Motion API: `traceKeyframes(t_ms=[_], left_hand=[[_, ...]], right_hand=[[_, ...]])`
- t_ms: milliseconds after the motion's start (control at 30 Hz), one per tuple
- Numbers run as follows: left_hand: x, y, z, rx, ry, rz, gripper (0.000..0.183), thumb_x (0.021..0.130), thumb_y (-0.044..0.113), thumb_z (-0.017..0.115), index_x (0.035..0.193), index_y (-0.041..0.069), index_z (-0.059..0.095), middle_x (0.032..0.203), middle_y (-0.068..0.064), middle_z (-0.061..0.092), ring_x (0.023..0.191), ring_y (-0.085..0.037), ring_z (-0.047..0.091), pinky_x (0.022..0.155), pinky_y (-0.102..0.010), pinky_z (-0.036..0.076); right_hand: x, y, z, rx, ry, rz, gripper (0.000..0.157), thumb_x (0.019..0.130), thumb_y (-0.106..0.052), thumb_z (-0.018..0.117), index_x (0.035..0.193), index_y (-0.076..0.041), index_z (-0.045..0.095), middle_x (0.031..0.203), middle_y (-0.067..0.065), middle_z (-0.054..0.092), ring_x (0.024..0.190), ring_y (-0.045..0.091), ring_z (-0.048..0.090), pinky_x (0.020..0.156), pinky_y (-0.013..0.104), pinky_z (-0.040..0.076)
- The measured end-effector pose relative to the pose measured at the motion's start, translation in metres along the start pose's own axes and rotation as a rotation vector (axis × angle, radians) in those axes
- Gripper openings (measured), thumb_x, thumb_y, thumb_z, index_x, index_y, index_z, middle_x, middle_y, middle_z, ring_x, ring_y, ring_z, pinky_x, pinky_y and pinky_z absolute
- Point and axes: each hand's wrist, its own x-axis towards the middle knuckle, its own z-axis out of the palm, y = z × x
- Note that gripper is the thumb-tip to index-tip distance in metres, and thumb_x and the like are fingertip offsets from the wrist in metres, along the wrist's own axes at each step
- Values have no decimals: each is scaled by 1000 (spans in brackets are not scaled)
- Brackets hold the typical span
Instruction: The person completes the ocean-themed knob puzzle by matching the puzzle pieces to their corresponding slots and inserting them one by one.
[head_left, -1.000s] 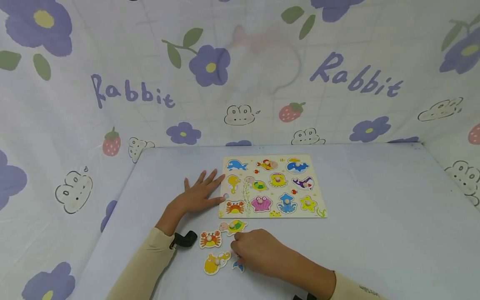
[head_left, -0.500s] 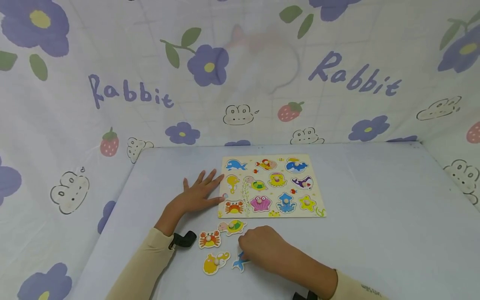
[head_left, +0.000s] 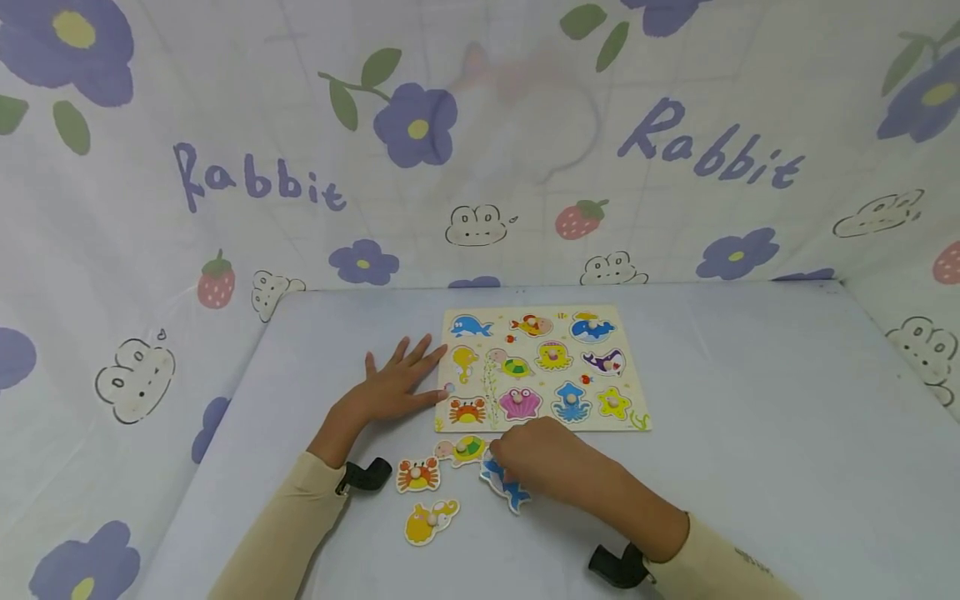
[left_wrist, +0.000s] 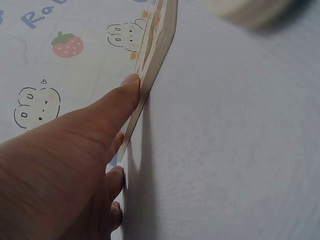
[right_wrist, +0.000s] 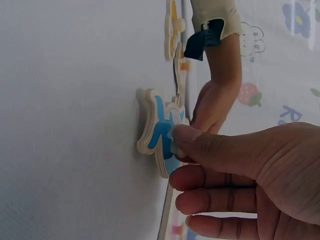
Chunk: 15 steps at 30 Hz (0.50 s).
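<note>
In the head view my right hand (head_left: 551, 458) pinches a blue whale puzzle piece (head_left: 506, 487), its tail pointing toward me. From the right wrist view, thumb and forefinger meet at the knob side of this whale piece (right_wrist: 161, 132), and the other fingers are bent. My left hand (head_left: 393, 387) lies spread at the left edge of the wooden sea-animal puzzle board (head_left: 632, 383). Its thumb touches the board's edge in the left wrist view. Near the right fingertips lies a turtle piece (head_left: 468, 450), just below the board.
A crab piece (head_left: 417, 473) and a yellow seahorse piece (head_left: 430, 522) lie on the white table (head_left: 750, 400) left of the right hand. Knobbed pieces, such as a pink shell (head_left: 521, 404) and a starfish (head_left: 614, 403), sit in the board. A printed curtain (head_left: 517, 250) stands behind.
The right hand has taken hold of the whale piece and moved it up and right toward the board, turning it. The left hand stays at the board's edge.
</note>
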Motion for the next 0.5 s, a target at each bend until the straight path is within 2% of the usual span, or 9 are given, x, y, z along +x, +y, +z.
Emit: traceKeyframes(t_ms=[167,400,500], left_hand=[[0,1,-1,3,-3,-5,82,97,66,52,164,33,17,171,-3,4,156,-37,-4,108,-79,-8],[0,1,0,-10,5,5,81,98,64,52,164,31,18,171,-3,5,155,-38,-4,108,-79,-8],[-1,0,0,-19,10,14,81,98,62,53,164,29,19,171,-5,6,155,-39,-4,107,-80,-9]], right_hand=[[3,7,3,38,-13,-14,20,88,-31,81,101,-16,75,74,-10,65,67,5,56,70,23,51],[3,5,4,107,3,88,21,84,-34,84,90,-17,73,65,-11,54,62,8,50,65,26,44],[4,5,6,108,2,102,20,85,-34,84,87,-17,73,62,-11,52,60,8,49,63,25,43]])
